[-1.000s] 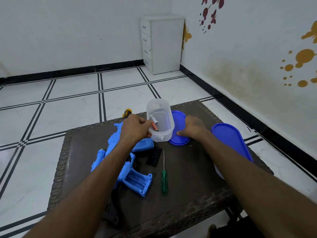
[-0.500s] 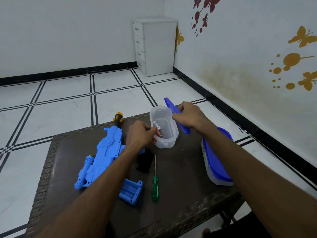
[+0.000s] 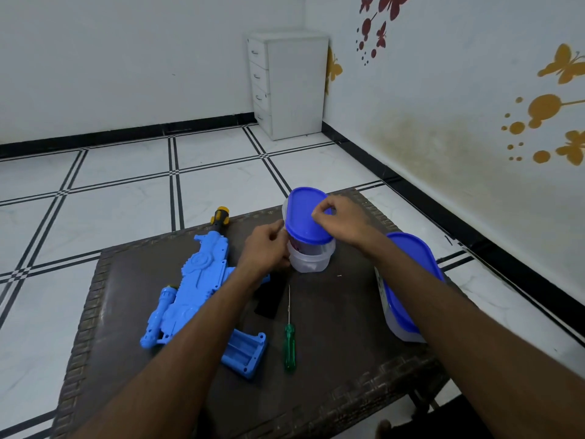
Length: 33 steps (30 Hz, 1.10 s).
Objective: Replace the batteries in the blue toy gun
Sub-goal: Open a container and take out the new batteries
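A: The right hand (image 3: 340, 221) pinches a blue lid (image 3: 305, 217) tilted over the clear container (image 3: 311, 256); the left hand (image 3: 267, 250) grips the container's side.

B: And the toy gun (image 3: 193, 289)?

A: On the table, left of and nearer than the left hand, the closer one; long axis running away from the person, battery bay (image 3: 245, 353) open.

left grip (image 3: 269, 248) – fingers curled | right grip (image 3: 338, 221) – pinching, raised | forearms converge

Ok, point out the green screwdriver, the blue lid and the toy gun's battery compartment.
green screwdriver (image 3: 290, 346): head view, on the handle.
blue lid (image 3: 302, 218): head view, on its top face.
battery compartment (image 3: 244, 354): head view, on the open slots.
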{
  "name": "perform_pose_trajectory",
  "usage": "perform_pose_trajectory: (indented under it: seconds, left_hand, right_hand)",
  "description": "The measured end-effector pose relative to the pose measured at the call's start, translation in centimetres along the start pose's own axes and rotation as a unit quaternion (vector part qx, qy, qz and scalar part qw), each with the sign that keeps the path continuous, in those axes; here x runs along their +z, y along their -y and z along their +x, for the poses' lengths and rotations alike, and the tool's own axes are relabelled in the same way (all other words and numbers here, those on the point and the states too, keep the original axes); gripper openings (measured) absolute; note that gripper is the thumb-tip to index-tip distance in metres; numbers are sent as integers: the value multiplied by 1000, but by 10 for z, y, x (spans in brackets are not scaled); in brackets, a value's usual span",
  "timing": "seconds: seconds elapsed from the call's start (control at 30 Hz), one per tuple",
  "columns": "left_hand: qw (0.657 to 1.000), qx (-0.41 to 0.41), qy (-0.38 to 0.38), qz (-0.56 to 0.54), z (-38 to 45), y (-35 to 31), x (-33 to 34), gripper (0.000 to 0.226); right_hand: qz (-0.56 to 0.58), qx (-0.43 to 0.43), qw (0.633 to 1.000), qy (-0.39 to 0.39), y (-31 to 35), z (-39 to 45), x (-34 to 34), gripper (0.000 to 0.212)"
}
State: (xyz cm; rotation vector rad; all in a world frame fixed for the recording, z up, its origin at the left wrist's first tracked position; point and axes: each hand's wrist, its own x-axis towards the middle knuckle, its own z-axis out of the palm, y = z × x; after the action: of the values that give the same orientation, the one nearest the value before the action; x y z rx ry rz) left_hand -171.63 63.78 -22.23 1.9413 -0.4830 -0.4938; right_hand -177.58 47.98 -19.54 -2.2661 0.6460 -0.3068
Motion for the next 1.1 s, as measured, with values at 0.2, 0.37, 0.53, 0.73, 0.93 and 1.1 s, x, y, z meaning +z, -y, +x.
perform_pose_trajectory:
  seconds: [0.2, 0.37, 0.53, 0.73, 0.93, 1.1]
  left_hand:
    - [996, -9, -60, -69, 0, -1, 2, 37]
    - [997, 12, -72, -38, -3, 2, 0, 25]
    - [998, -10, -60, -31, -3, 0, -1, 21]
    - [996, -65, -50, -43, 3, -8, -3, 10]
    - [995, -88, -20, -33, 7, -14, -9, 9]
    - [994, -103, 11, -38, 12, -17, -14, 7]
  right_hand:
    - [-30, -7, 1000, 6, -9, 6, -2, 24]
    - [-17, 1, 1000, 13, -11, 4, -4, 33]
    - [-31, 5, 999, 6, -13, 0, -3, 40]
    - [-90, -11, 995, 34, -8, 0, -6, 48]
    - [-8, 38, 998, 50, 5, 27, -8, 40]
    - [75, 125, 989, 13, 16, 73, 6, 40]
